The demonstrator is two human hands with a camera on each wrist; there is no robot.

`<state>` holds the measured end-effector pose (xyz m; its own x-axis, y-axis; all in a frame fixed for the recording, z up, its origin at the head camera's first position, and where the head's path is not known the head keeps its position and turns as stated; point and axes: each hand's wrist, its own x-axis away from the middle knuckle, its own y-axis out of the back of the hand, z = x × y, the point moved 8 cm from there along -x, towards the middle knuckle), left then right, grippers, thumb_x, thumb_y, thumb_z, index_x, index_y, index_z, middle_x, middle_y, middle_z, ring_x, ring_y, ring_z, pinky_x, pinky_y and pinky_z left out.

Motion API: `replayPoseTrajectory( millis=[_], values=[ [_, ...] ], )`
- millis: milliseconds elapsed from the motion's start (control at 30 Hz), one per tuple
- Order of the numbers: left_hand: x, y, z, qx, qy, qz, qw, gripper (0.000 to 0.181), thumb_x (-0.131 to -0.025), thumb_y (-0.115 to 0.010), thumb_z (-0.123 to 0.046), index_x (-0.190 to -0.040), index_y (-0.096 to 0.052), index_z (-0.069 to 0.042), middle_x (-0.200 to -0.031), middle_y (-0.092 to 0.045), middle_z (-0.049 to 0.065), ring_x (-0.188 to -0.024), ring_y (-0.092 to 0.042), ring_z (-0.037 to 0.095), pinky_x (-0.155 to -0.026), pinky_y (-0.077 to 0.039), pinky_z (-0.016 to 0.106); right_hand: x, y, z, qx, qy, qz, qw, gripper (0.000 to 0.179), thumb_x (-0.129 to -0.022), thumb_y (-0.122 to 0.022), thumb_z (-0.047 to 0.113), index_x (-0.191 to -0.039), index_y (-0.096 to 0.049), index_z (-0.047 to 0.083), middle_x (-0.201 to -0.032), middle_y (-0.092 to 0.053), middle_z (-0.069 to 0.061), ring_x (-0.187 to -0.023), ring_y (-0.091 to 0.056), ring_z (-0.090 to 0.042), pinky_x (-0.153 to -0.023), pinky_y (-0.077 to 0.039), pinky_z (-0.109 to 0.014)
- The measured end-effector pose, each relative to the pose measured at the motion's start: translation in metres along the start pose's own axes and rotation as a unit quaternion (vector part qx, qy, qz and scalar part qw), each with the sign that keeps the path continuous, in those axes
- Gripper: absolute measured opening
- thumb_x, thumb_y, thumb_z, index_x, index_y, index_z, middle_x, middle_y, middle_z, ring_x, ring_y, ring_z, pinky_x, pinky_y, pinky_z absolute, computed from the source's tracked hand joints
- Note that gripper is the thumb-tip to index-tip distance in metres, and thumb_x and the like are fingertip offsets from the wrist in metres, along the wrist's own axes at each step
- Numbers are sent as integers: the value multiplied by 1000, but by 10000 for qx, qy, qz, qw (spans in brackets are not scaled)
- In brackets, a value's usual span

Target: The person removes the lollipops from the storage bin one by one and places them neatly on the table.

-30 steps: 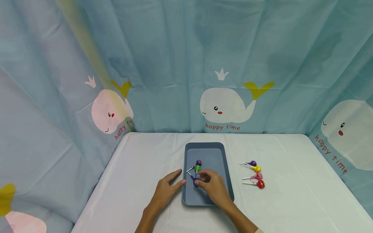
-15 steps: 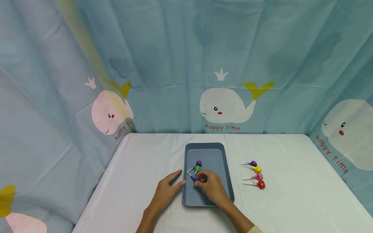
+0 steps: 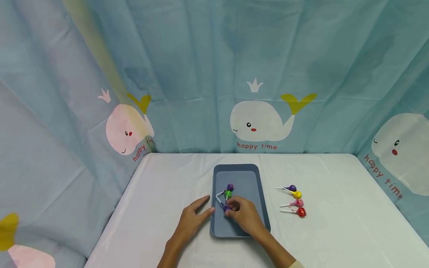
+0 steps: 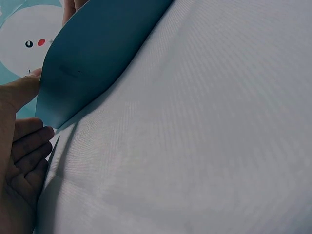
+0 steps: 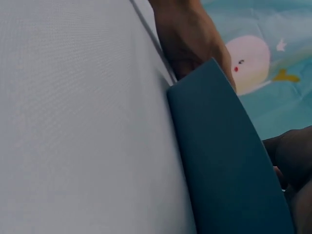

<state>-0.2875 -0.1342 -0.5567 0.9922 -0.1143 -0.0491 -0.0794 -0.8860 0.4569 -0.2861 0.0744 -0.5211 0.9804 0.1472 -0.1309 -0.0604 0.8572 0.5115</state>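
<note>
My right hand (image 3: 246, 215) is over the grey-blue tray (image 3: 238, 231), thumb and index finger pinching the head of a purple lollipop (image 3: 226, 208). The fingers partly cover that lollipop, and its white stick points up and left. Just beyond lie a green lollipop (image 3: 228, 194) and a purple-and-red lollipop (image 3: 230, 187). On the tray's left side rests my left hand (image 3: 190, 221), its thumb at the rim and its fingers extended outside. The left wrist view shows the left thumb (image 4: 24, 90) against the tray wall (image 4: 92, 58). In the right wrist view, the tray wall (image 5: 219, 151) hides most of the right fingers.
Right of the tray, on the white tablecloth (image 3: 335, 230), lie a purple lollipop (image 3: 292, 188), a yellow lollipop (image 3: 296, 194), a pink lollipop (image 3: 299, 203) and a red lollipop (image 3: 301, 212). A blue whale-print curtain (image 3: 187, 123) stands behind the table.
Between the right thumb and finger, the purple lollipop has turned and shifted very slightly. The left hand stays at the tray's side, and the lollipops outside the tray have kept their places.
</note>
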Motion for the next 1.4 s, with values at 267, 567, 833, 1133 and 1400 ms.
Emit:
replayPoseTrajectory(
  millis=[267,567,833,1133,1400],
  values=[
    [1,0,0,11,88,-4,10000,63,-95,-79,-48,-150,-63,-22,-154,-60,-2,-151,-48,29,-128,-35,54,7,14,-6,-512,-430,152,9976,31,-79,-88,-3,-107,-78,5,-99,-75,-6,-79,-68,-14,-59,-56,-24],
    [2,0,-1,22,68,7,10000,64,-94,-79,-49,-150,-63,-21,-153,-61,-2,-151,-48,28,-128,-35,53,12,32,-5,-256,-428,-58,9987,28,-82,-89,6,-109,-81,8,-94,-76,-1,-83,-69,-13,-66,-55,-23],
    [1,1,-2,25,26,6,10000,65,-94,-79,-50,-150,-63,-21,-154,-60,-1,-151,-47,29,-127,-35,54,18,50,-4,-160,-523,-163,9984,25,-88,-86,9,-112,-82,12,-109,-77,0,-88,-72,-12,-71,-58,-23],
    [0,0,-2,52,51,47,10000,65,-95,-79,-48,-151,-62,-20,-155,-59,0,-152,-46,30,-128,-34,54,24,64,-14,-138,-810,-401,9958,26,-86,-90,15,-110,-81,16,-102,-72,3,-88,-68,-11,-74,-58,-21],
    [0,-1,-1,66,60,86,9999,65,-95,-79,-47,-151,-61,-19,-156,-58,1,-153,-45,31,-128,-33,54,30,85,-23,-136,-991,-587,9933,30,-89,-87,12,-118,-79,14,-110,-74,-1,-99,-71,-16,-86,-63,-25]
  ],
)
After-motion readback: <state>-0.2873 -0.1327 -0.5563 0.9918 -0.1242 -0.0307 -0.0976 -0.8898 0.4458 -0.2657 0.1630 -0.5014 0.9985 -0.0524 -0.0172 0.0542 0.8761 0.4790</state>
